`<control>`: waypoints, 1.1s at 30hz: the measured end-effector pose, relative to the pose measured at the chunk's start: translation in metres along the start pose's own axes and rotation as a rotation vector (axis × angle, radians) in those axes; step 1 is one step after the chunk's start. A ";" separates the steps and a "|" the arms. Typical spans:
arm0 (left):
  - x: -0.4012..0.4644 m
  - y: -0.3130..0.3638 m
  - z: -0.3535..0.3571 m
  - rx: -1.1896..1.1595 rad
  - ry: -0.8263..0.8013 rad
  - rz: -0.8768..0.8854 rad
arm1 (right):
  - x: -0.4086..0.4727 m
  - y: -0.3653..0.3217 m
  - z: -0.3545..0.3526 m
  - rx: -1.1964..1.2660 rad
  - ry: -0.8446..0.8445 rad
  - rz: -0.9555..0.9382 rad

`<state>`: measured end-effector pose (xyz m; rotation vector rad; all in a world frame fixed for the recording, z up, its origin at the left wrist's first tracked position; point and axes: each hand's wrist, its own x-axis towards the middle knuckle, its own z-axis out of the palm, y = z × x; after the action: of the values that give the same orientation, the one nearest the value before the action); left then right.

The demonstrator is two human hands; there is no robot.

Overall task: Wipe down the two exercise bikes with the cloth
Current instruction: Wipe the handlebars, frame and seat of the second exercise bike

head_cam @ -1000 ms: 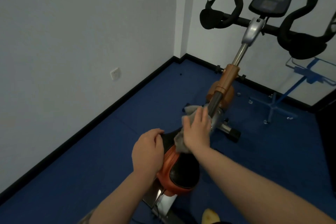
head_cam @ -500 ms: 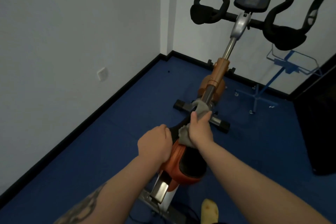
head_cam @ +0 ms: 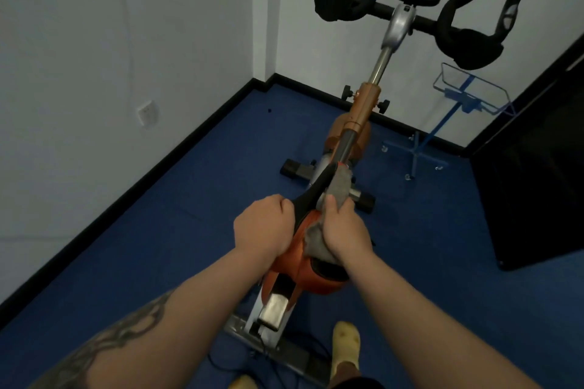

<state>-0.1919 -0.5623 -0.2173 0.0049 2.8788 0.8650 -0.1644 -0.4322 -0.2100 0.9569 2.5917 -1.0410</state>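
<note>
Under the right hand [head_cam: 344,232], a grey cloth [head_cam: 339,187] lies along the saddle [head_cam: 311,199] of the exercise bike [head_cam: 363,110], one end poking out ahead of the fingertips, the other bunched under the palm. The fingers curl over the cloth and press it to the saddle's right side. Since a second ago this hand has slid back from the saddle's nose toward its wider rear. Just left of those fingers, the left hand [head_cam: 264,229] grips the saddle's left edge, fingers clenched round it, as before.
</note>
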 end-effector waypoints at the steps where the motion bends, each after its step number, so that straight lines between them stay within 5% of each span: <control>1: 0.000 0.000 0.000 -0.012 0.004 -0.002 | -0.003 -0.001 0.000 -0.016 0.013 -0.008; 8: -0.002 -0.006 0.002 -0.160 0.065 0.062 | -0.070 0.024 0.021 -0.307 0.139 -0.301; 15: -0.002 -0.006 0.000 -0.175 0.045 0.040 | 0.001 -0.020 0.005 -0.160 0.049 0.005; 22: 0.001 -0.009 0.006 -0.191 0.055 0.043 | -0.069 0.025 0.027 -0.424 0.191 -0.324; 33: -0.003 -0.003 -0.002 -0.074 -0.035 0.059 | -0.021 0.006 0.004 -0.076 0.045 -0.074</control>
<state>-0.1894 -0.5660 -0.2170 0.0965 2.8253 0.9719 -0.1445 -0.4425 -0.2080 0.8821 2.7010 -0.9419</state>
